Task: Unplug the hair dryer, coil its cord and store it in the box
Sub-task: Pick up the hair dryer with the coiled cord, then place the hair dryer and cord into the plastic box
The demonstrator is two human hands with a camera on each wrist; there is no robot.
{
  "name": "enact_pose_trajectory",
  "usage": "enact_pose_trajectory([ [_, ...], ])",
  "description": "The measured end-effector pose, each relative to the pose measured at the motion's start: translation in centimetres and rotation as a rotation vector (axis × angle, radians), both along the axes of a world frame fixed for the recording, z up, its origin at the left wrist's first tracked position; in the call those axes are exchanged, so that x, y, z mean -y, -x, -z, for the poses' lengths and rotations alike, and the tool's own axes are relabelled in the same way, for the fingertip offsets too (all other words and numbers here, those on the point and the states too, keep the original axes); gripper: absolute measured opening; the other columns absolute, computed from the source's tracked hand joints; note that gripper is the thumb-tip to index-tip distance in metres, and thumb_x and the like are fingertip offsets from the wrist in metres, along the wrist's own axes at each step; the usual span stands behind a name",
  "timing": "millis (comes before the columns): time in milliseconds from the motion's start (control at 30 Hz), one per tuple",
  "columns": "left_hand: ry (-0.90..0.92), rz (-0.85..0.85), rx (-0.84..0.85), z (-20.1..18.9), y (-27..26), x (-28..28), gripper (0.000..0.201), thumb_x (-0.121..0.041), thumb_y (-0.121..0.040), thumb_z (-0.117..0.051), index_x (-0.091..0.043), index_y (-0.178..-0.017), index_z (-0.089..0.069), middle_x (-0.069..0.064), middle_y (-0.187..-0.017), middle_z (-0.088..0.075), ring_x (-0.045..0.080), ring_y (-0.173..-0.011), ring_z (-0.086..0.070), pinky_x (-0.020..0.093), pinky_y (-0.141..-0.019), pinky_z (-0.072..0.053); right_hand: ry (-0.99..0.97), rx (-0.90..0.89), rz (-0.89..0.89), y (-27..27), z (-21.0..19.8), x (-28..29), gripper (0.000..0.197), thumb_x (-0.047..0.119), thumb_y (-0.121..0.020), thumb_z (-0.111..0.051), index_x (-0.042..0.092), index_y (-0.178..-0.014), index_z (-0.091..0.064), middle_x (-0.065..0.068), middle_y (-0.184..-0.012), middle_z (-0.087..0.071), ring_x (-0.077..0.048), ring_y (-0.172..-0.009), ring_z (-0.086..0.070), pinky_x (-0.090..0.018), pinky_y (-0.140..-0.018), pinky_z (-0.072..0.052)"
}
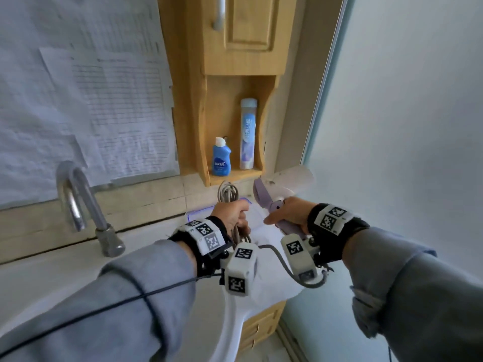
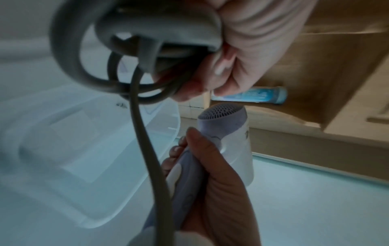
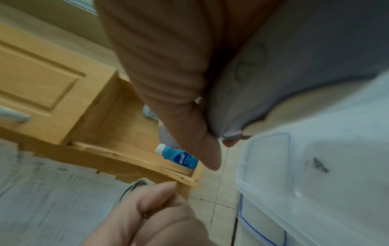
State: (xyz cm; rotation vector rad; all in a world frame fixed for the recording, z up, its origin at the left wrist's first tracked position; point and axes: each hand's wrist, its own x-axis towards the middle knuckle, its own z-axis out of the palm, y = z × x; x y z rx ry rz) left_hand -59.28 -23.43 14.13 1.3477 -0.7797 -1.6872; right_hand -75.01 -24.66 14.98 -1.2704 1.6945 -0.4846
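Left hand (image 1: pixel 233 216) nearest, fingers wrapped round coiled cord (image 1: pixel 228 192). Right hand (image 1: pixel 288 216) fingers hold hair dryer (image 1: pixel 282 184) handle, nozzle pointing away to right. Box (image 2: pixel 69 149) sits just below both hands, so next move is probably down.

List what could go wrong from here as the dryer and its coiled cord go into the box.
1. The left hand grips the coiled cord in a loose bundle; the loops could spring open when released.
2. A slack length of cord hangs between the coil and the hair dryer held by the right hand; it may snag or trail over the box rim.
3. The sink lies just beside the box, so a dropped dryer could land in it.
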Motion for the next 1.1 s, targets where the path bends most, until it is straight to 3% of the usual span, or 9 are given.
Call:
enact_pose_trajectory([
  [200, -0.104, 0.015, 0.019, 3.2, 0.2, 4.2, 0.039, -0.014, -0.091, -0.049, -0.011, -0.056, -0.032, -0.004, -0.027, -0.029, 0.009, -0.022, -0.023, 0.019, -0.047, -0.028, -0.165, 0.045, -0.016, -0.2, 3.1, 2.2, 0.021, 0.017, -0.079, -0.072, 0.004, -0.069, -0.059, -0.008, -0.057, -0.059, -0.019, -0.053, -0.053, -0.028, -0.056, -0.046],
  [333, -0.126, 0.129, 0.217, 5.8, 0.8, 5.6, 0.036, -0.016, -0.092, -0.047, -0.008, -0.057, -0.039, -0.002, -0.024, -0.037, 0.011, -0.019, -0.035, 0.014, -0.035, -0.03, -0.34, 0.118, -0.063, -0.1, 5.4, 3.3, 0.024, 0.016, -0.085, -0.066, 0.006, -0.066, -0.055, -0.001, -0.043, -0.058, -0.012, -0.039, -0.053, -0.026, -0.051, -0.044],
  [467, -0.183, 0.18, 0.311, 7.6, 1.1, 6.2, 0.037, -0.027, -0.095, -0.044, -0.008, -0.063, -0.044, -0.003, -0.025, -0.047, 0.009, -0.024, -0.046, 0.025, -0.049, -0.039, -0.45, 0.169, -0.085, -0.2, 7.5, 4.5, 0.021, 0.02, -0.089, -0.062, 0.008, -0.074, -0.052, 0.001, -0.041, -0.059, -0.01, -0.039, -0.054, -0.026, -0.053, -0.044],
  [533, -0.213, 0.16, 0.331, 8.3, 1.0, 6.6, 0.037, -0.03, -0.095, -0.044, -0.009, -0.064, -0.045, -0.004, -0.026, -0.049, 0.012, -0.037, -0.05, 0.027, -0.053, -0.039, -0.477, 0.178, -0.118, -0.6, 8.4, 4.9, 0.022, 0.021, -0.091, -0.058, 0.008, -0.076, -0.051, -0.002, -0.051, -0.06, -0.012, -0.047, -0.054, -0.026, -0.054, -0.046],
  [667, -0.292, 0.093, 0.295, 9.1, 0.8, 7.5, 0.04, -0.034, -0.094, -0.044, -0.011, -0.06, -0.043, -0.004, -0.027, -0.045, 0.015, -0.052, -0.038, 0.026, -0.059, -0.033, -0.51, 0.227, -0.178, -1.2, 10.7, 5.9, 0.018, 0.018, -0.091, -0.059, 0.001, -0.095, -0.055, -0.011, -0.081, -0.061, -0.02, -0.07, -0.057, -0.037, -0.081, -0.05],
  [833, -0.409, 0.04, 0.224, 9.6, 0.1, 8.0, 0.057, -0.041, -0.092, -0.042, -0.016, -0.04, -0.044, -0.007, -0.03, -0.035, 0.01, -0.056, -0.025, 0.025, -0.067, -0.025, -0.51, 0.209, -0.167, -1.2, 13.2, 6.7, 0.025, 0.025, -0.093, -0.054, 0.007, -0.075, -0.056, -0.006, -0.064, -0.065, -0.02, -0.069, -0.056, -0.035, -0.079, -0.047],
  [967, -0.376, 0.002, 0.276, 9.0, 0.5, 7.9, 0.039, -0.036, -0.094, -0.045, -0.013, -0.063, -0.04, -0.003, -0.038, -0.044, 0.015, -0.056, -0.033, 0.029, -0.076, -0.032, -0.462, -0.056, -0.373, -0.8, 12.8, 6.9, 0.029, 0.032, -0.093, -0.051, 0.012, -0.072, -0.055, -0.009, -0.088, -0.057, -0.023, -0.085, -0.051, -0.028, -0.077, -0.042],
  [1033, -0.341, -0.013, 0.34, 8.7, 1.1, 7.8, 0.039, -0.034, -0.093, -0.047, -0.012, -0.062, -0.044, -0.004, -0.033, -0.047, 0.017, -0.056, -0.037, 0.033, -0.077, -0.033, -0.442, -0.079, -0.414, -0.1, 11.7, 7.6, 0.017, 0.028, -0.093, -0.053, 0.012, -0.092, -0.059, -0.007, -0.102, -0.056, -0.022, -0.087, -0.051, -0.027, -0.081, -0.045],
  [1100, -0.312, -0.008, 0.373, 8.3, 1.7, 7.8, 0.043, -0.033, -0.093, -0.048, -0.011, -0.056, -0.045, -0.004, -0.031, -0.051, 0.019, -0.056, -0.041, 0.035, -0.077, -0.036, -0.392, -0.103, -0.433, 0.7, 10.2, 8.6, 0.028, 0.033, -0.09, -0.057, 0.011, -0.108, -0.057, -0.006, -0.109, -0.056, -0.017, -0.077, -0.049, -0.028, -0.081, -0.044],
])
